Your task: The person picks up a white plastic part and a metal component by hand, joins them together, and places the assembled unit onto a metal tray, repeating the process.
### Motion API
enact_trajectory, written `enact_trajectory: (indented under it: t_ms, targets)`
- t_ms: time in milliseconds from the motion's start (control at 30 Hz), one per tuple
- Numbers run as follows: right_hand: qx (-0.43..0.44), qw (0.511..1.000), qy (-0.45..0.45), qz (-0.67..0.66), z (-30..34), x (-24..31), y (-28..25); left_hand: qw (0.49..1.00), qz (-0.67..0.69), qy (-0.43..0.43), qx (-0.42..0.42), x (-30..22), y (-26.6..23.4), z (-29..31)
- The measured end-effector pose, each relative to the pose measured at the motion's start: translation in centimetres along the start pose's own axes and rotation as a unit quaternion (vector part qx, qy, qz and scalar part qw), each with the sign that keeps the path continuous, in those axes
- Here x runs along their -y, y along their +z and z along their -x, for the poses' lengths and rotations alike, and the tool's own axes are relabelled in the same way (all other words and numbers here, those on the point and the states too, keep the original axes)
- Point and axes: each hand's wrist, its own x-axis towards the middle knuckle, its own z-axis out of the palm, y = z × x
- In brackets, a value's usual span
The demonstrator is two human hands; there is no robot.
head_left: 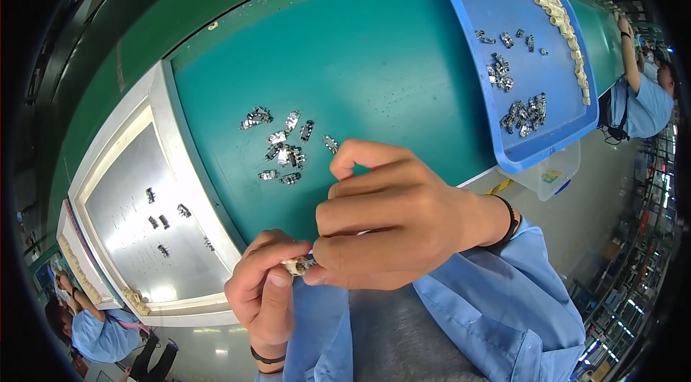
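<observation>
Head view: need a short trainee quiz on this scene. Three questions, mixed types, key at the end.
1. True or false: the blue tray lies to the right of the loose metal parts on the green table.

2. What forms the row along the tray's right side?
A) metal clips
B) cream pieces
C) black straps

3. What does the left hand pinch between thumb and finger?

Key:
1. True
2. B
3. A small cream piece
</observation>
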Motion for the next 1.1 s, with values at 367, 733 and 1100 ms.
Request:
enact_trajectory:
  t_ms: [367, 733, 1100]
  targets:
    - [0.006, 0.999, -0.020, 0.043, 0.4, -0.1, 0.0, 1.000, -0.013, -0.008, 0.028, 0.0, -0.1, -0.2]
    - [0.023, 0.972, -0.021, 0.235, 2.2, 0.4, 1.1, 0.994, -0.046, -0.080, 0.061, -0.4, -0.5, -1.6]
    - [0.072, 0.952, 0.141, 0.263, 2.3, -2.5, -1.8, 0.972, -0.226, 0.023, 0.062, -1.6, -3.8, -17.1]
